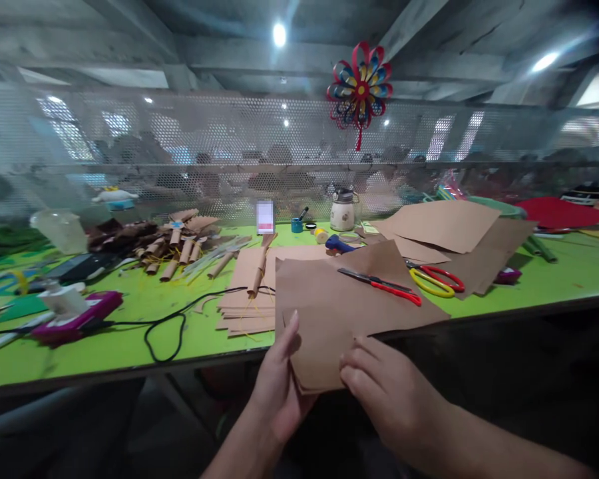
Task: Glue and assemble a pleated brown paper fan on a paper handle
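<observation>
Several stacked sheets of brown kraft paper point(324, 299) reach over the table's front edge toward me. My left hand point(282, 382) is closed around their near left corner, thumb on top and fingers beneath. With curled fingers, my right hand point(379, 379) grips the near edge of the paper, a short way to the right. On the sheets lie a pair of red-handled scissors point(379, 286), blades pointing left. Just beyond the right side of the paper rests another pair of scissors point(434, 279), with one red and one yellow handle. A dark blue-handled tool point(340, 245) is partly hidden behind the sheets.
Left of the sheets, a paper stack point(242, 319) carries a rolled paper tube point(257, 271). More tubes point(170, 269) are heaped behind. A black cable point(180, 316) runs to a purple power strip point(80, 319). A phone point(265, 217) and a flask point(343, 209) stand at the back.
</observation>
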`<action>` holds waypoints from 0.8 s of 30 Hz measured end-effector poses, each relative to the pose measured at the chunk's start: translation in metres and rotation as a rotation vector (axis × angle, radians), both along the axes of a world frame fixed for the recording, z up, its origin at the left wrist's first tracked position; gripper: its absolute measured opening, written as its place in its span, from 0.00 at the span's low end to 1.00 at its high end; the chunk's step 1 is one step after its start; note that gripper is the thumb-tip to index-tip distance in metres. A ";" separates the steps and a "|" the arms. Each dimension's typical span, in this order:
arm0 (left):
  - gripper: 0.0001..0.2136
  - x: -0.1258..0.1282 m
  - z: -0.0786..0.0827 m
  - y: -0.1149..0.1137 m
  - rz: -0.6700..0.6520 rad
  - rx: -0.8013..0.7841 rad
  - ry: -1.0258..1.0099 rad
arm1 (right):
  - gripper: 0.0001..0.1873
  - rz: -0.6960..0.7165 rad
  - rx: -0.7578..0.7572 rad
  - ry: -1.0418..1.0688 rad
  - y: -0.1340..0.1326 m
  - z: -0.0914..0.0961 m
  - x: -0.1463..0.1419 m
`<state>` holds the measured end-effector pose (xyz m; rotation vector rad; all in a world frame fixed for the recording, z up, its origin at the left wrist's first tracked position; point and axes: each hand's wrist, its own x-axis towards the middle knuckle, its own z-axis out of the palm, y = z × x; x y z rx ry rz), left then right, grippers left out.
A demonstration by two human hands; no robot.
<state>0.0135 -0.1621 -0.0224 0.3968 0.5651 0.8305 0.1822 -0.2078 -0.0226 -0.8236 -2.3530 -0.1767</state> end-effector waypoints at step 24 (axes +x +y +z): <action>0.18 -0.003 -0.009 -0.002 0.087 0.322 0.242 | 0.14 0.088 -0.093 -0.155 -0.010 0.014 0.006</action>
